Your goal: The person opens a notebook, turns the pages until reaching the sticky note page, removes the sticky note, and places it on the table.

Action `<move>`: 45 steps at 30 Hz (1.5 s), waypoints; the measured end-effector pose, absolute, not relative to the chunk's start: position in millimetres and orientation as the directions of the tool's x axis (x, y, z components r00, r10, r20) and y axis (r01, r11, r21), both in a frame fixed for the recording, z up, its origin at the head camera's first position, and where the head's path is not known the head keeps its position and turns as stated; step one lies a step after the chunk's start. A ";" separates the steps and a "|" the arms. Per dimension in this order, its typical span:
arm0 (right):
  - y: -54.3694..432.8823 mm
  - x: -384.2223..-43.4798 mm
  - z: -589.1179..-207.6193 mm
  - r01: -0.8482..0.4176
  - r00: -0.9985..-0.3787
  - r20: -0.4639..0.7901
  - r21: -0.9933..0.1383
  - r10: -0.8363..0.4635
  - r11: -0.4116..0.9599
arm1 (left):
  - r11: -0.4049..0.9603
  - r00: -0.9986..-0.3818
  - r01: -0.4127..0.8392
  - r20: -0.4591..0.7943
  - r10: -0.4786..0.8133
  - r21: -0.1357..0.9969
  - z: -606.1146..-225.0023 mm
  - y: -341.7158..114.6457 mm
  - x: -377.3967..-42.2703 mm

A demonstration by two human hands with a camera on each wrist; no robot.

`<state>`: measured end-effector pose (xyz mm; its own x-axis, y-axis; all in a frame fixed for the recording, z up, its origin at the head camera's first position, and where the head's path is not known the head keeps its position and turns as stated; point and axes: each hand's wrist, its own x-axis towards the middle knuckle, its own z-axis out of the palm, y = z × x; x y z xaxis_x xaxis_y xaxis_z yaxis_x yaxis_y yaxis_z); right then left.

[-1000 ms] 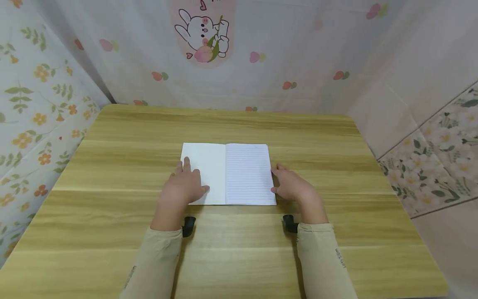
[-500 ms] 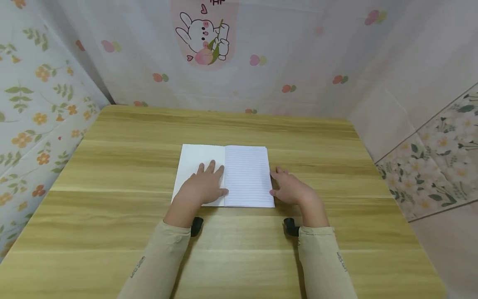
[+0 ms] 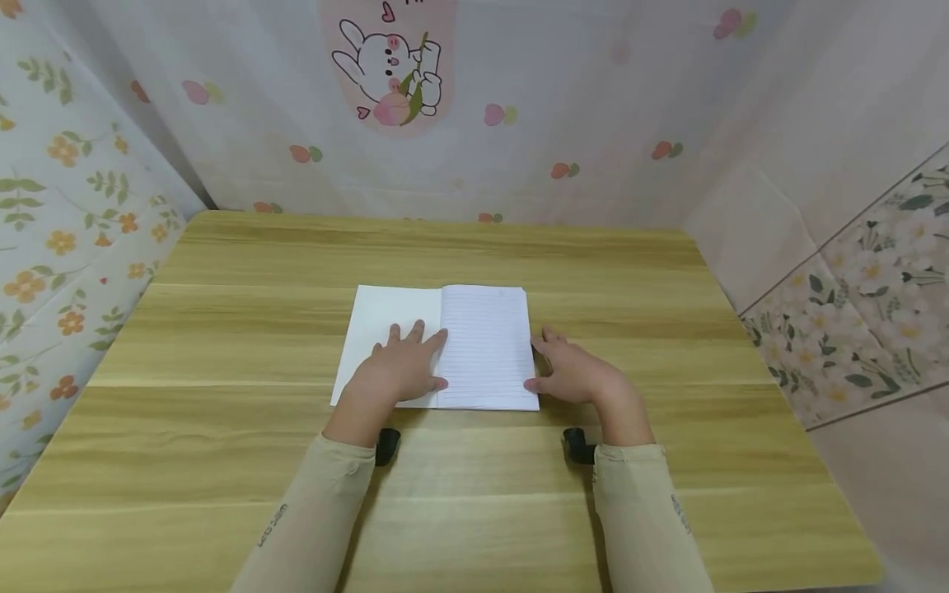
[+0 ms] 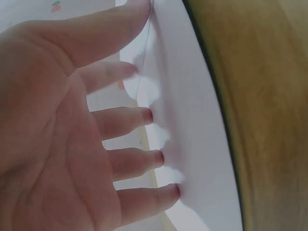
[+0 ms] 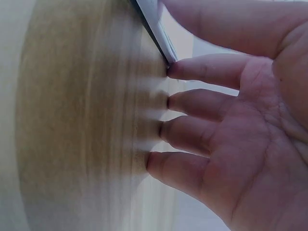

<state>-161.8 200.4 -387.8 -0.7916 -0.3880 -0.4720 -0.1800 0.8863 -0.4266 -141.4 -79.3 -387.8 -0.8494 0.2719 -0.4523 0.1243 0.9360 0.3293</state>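
An open notebook (image 3: 485, 346) lies flat, with a blank white left page (image 3: 381, 306) and a lined right page. My left hand (image 3: 396, 371) rests on the left page near the fold. Its fingers are spread and fairly straight, and in the left wrist view (image 4: 62, 130) their tips press the paper. At the notebook's right edge is my right hand (image 3: 578, 372). There the thumb lies over the page's margin and the index fingertip touches the edge, well apart from the thumb. In the right wrist view the other fingertips (image 5: 175, 102) touch the wood beside the notebook.
A wooden table (image 3: 460, 511) bears the notebook. Behind it hangs a pale curtain (image 3: 593, 99) with a rabbit print, and a floral cloth (image 3: 67, 247) covers the left side. Tiled wall (image 3: 882, 313) stands at the right. Dark wrist mounts (image 3: 387, 446) show beside both wrists.
My left hand has moved right from the left page's outer edge to beside the fold, its fingers now spread. My right hand stays at the right edge, its thumb slightly further onto the page.
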 end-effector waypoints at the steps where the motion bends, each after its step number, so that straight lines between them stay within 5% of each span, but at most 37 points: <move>1: 200.3 -162.3 -387.6 -0.173 -0.790 -0.476 -0.432 -0.387 0.885 | 0.937 -0.848 0.126 -0.454 0.272 0.327 -387.7 -79.4 -141.5; 20: 182.7 -158.5 -391.5 -0.159 -0.815 -0.463 -0.399 -0.348 0.903 | 0.958 -0.847 0.140 -0.471 0.247 0.251 -382.9 -58.0 -137.1; 29: 185.2 -158.2 -387.7 -0.167 -0.807 -0.478 -0.378 -0.346 0.911 | 0.865 -0.846 0.341 -0.280 0.453 0.367 -369.9 -49.8 -127.4; 34: 187.2 -159.0 -385.4 -0.166 -0.804 -0.481 -0.382 -0.349 0.909 | 0.870 -0.905 0.340 -0.128 0.406 0.357 -360.9 -49.4 -120.4; 41: 187.1 -159.4 -386.7 -0.152 -0.801 -0.489 -0.389 -0.344 0.908 | 0.935 -0.912 0.356 0.222 0.347 0.002 -355.8 -54.5 -116.8; 45: 187.1 -157.9 -387.1 -0.149 -0.800 -0.492 -0.389 -0.342 0.909 | 0.930 -0.925 0.357 0.105 0.364 -0.083 -356.6 -60.3 -113.2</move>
